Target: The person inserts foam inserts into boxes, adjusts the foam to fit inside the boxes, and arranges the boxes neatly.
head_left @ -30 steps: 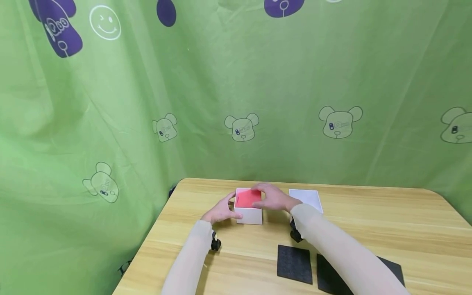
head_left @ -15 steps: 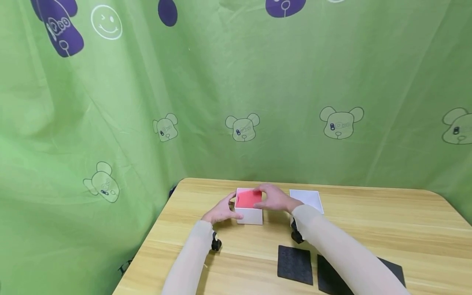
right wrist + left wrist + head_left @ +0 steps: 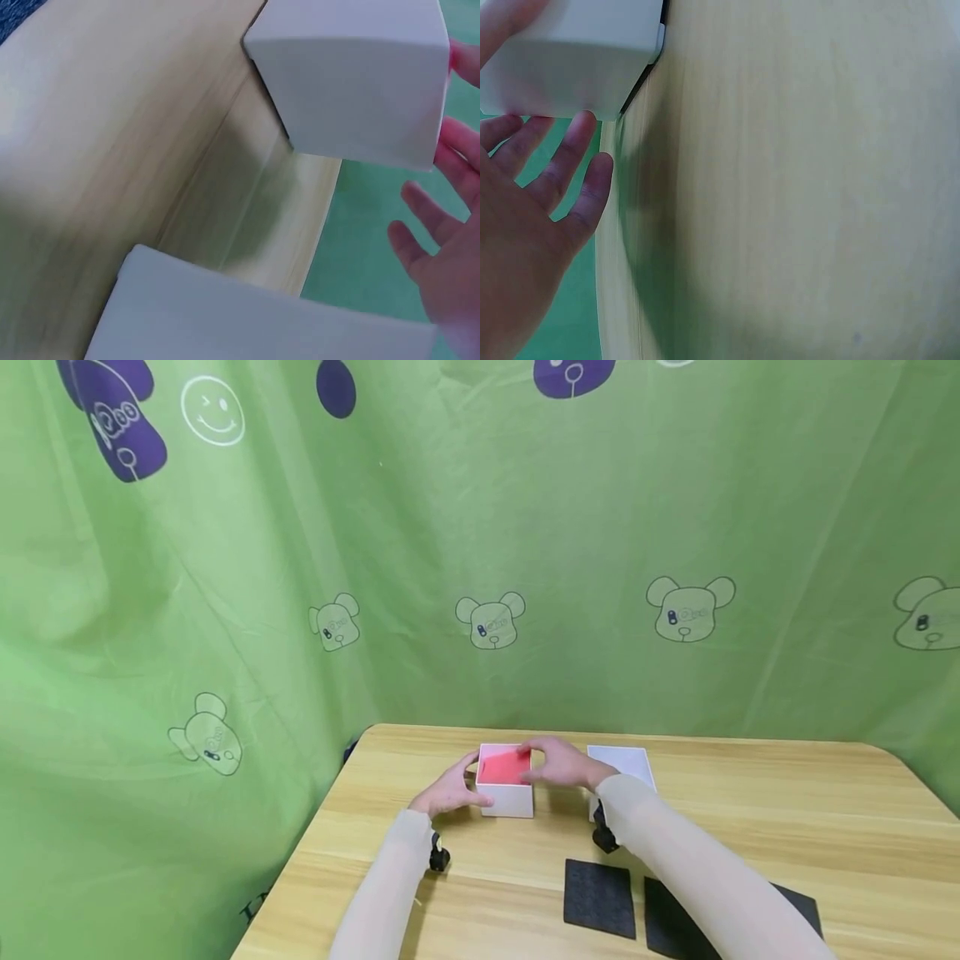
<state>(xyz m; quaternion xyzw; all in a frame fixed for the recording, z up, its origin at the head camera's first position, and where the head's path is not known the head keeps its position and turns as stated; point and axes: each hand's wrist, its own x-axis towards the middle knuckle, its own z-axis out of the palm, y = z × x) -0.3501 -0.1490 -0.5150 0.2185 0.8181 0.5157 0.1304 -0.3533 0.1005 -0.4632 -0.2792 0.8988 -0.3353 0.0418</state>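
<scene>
The box [image 3: 507, 781] stands on the table [image 3: 750, 810], near its far left corner, between both hands. The left hand [image 3: 448, 791] lies against its left wall, fingers [image 3: 570, 154] straight and loosely spread, tips touching the white side. The right hand [image 3: 561, 765] rests over the right rim, fingers relaxed and gently bent, not clamped. The box is a small open white cube with a red inside. A lid [image 3: 622, 763] lies just right of it.

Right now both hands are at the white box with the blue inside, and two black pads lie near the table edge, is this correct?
Not quite: the inside of the white box is red, not blue, as the head view shows. The left hand and right hand are at it, and two black pads lie near the table edge.
</scene>
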